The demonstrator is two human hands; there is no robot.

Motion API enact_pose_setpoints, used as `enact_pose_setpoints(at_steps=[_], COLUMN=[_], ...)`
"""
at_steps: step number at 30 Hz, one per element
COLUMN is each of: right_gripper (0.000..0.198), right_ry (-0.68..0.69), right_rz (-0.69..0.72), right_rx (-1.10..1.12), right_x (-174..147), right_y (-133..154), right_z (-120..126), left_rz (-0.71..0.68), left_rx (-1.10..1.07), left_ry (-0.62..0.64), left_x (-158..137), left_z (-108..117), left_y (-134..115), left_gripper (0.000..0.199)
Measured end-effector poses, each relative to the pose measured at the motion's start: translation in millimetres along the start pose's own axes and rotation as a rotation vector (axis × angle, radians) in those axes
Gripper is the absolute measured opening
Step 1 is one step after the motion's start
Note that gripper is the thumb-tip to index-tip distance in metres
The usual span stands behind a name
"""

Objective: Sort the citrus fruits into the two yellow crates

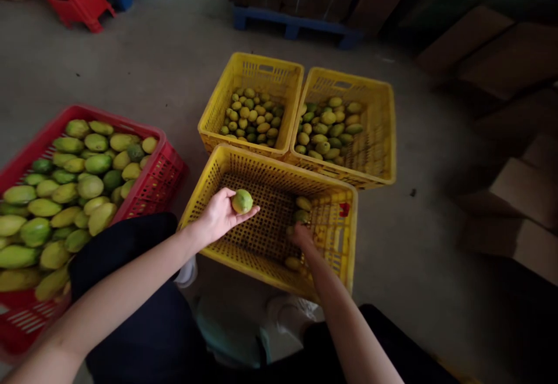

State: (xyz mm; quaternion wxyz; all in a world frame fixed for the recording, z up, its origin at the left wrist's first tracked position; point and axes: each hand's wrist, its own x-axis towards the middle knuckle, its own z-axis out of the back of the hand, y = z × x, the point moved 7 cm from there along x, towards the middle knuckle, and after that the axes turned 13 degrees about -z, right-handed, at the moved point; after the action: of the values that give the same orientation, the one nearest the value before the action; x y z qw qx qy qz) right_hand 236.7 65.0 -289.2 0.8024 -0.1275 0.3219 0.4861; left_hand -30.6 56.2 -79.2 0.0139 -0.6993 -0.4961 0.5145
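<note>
Your left hand (220,216) holds one round green-yellow fruit (242,201) above the yellow perforated plastic crate (279,176); with fingers stretched, it could roll off and bruise. Inside, your right hand (301,235), whose grip I cannot tell, might knock the small oval yellowish fruits (303,203) nearby.

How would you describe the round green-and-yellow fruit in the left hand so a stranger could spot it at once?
Find the yellow perforated plastic crate nearest the person. Over its left half, the bare left hand cradles a round green-and-yellow fruit. Unlike the oval yellow-green fruits lying toward the crate's right side, it is held up in plain view on the fingers.
</note>
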Motion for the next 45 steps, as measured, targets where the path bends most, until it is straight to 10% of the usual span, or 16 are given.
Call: enact_pose_setpoints(at_steps=[8,12,22,36,39,45], right_gripper=[0.05,0.056,0.05,0.049,0.053,0.032], right_ry=[-0.233,-0.35,-0.374,-0.643,-0.391,0.581], right_rz=[0.304,0.561,0.641,0.658,0.605,0.179], right_rx=[0.13,0.65,1.063,0.999,1.145,1.41], right_x=[-62,-152,-262,-278,-272,-256], right_y=[97,114,77,57,60,86], right_z=[132,202,177,191,187,141], left_rz=[-0.044,-0.207,-0.909,-1.108,-0.954,-0.296], left_rx=[0.011,0.097,0.41,0.694,0.637,0.487], left_ry=[0.282,0.396,0.728,0.789,0.774,0.631], left_x=[2,-5,-72,-84,-78,-52], left_z=[-19,-30,-45,-59,-60,-48], left_y=[-7,-14,-38,-38,-36,3], left_gripper=[0.019,0.018,0.052,0.052,0.054,0.051])
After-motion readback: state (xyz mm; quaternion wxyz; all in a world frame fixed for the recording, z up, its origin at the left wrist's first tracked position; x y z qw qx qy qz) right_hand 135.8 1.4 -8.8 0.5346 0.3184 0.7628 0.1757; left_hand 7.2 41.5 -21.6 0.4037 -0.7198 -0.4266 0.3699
